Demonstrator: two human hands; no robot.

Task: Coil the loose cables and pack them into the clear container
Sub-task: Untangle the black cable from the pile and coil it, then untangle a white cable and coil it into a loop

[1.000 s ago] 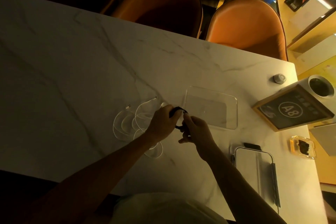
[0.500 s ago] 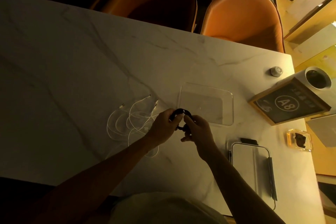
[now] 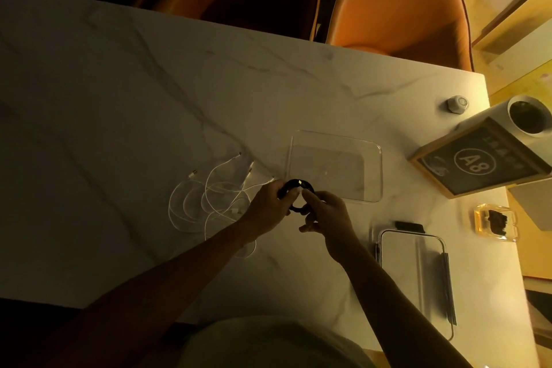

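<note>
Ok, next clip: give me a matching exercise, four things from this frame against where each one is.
Things:
1. black cable
2. white cables
3. container
4. lid

Places:
A. loose on the table, left of the hands
B. near edge of the table, right of the right arm
C. held coiled between both hands
D. open on the table, just beyond the hands

Pairs: 1-C, 2-A, 3-D, 4-B
</note>
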